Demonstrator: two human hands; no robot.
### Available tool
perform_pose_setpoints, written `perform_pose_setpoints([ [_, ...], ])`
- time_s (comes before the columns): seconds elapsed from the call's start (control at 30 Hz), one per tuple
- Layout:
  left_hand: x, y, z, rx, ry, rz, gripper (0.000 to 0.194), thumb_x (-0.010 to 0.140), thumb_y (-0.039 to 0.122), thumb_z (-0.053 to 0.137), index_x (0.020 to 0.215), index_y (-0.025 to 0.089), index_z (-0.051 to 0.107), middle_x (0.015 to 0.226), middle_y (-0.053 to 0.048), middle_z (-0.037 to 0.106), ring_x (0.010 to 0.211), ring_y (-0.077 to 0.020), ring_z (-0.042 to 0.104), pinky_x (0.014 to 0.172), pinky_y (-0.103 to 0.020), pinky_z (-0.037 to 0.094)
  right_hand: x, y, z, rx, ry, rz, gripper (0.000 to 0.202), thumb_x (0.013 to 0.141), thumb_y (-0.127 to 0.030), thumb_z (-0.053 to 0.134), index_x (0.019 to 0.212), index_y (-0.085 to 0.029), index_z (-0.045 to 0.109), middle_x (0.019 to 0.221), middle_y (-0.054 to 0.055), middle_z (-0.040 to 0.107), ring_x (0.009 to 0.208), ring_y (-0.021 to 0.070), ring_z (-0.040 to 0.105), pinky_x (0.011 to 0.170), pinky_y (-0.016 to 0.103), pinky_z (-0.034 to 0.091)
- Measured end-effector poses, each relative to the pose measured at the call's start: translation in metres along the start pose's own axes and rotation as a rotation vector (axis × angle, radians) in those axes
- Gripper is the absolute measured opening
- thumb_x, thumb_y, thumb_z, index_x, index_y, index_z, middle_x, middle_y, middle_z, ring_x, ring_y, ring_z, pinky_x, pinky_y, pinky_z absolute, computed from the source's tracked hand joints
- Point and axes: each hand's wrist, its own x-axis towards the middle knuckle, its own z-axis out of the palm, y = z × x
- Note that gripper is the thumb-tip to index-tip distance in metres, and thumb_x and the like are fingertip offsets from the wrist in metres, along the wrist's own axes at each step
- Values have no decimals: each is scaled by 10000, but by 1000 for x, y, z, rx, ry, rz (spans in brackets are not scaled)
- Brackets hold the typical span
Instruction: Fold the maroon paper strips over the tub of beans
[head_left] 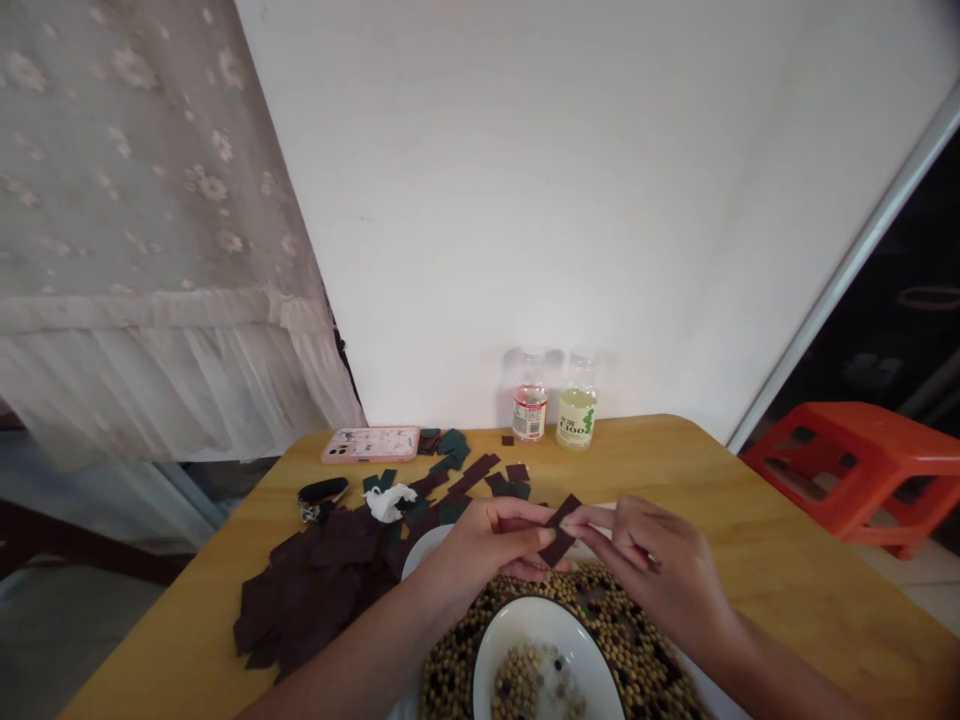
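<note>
Clamped grip of left hand (487,542) and right hand (665,552) on dark strip (559,547) at six o'clock, just beyond bowl (527,620), apparently for steady hold from both sides; set dark pile (322,585) at eight o'clock, probably for easy reach.

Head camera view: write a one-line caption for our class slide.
Two hands hold a dark strip above a white bowl of beads.
</note>
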Motion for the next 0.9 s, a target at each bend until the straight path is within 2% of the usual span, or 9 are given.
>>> perform_pose_setpoints([
  [0.07,0,0,0,2,9,-3,313,655,314,725,919,159,655,709,-32,686,690,-147,660,651,-231,498,0,0,0,-11,-10,-6,420,826,-127,557,540,-216,262,483,-51,448,553,128,626,464,192,449],
  [0.2,0,0,0,37,-24,-15,320,689,333,693,955,160,655,734,-50,693,696,-141,656,670,-232,494,0,1,0,-16,73,51,437,825,-135,563,534,-219,248,465,-53,424,604,147,655,460,186,439],
  [0.33,0,0,1,28,-19,-24,313,648,317,727,912,163,657,735,-37,687,694,-151,662,625,-219,491,0,1,0,-13,0,10,424,822,-123,561,536,-215,262,499,-45,496,541,129,627,489,209,453],
  [0.47,0,1,1,62,-54,-22,317,680,325,699,945,155,658,712,-49,688,667,-126,649,620,-204,484,-1,1,0,5,83,79,445,818,-136,574,525,-217,249,469,-47,449,635,161,672,472,190,449],
  [0.6,-1,2,1,59,-33,-38,320,642,334,726,902,157,663,731,-42,685,698,-150,658,634,-223,490,-2,2,0,20,39,85,444,828,-158,563,518,-218,251,461,-52,430,591,158,666,478,201,468],
  [0.77,-1,3,2,88,-54,-49,322,658,350,708,914,160,666,733,-45,685,709,-149,657,662,-228,488,-2,2,1,-6,73,96,446,826,-155,567,519,-220,250,463,-43,465,662,180,686,476,198,462],
  [0.9,-1,4,3,78,-46,-47,319,649,343,715,902,156,667,729,-43,683,702,-144,658,638,-209,483,-2,2,1,-15,32,67,441,825,-151,568,527,-216,250,456,-56,427,599,160,674,476,198,459],
])
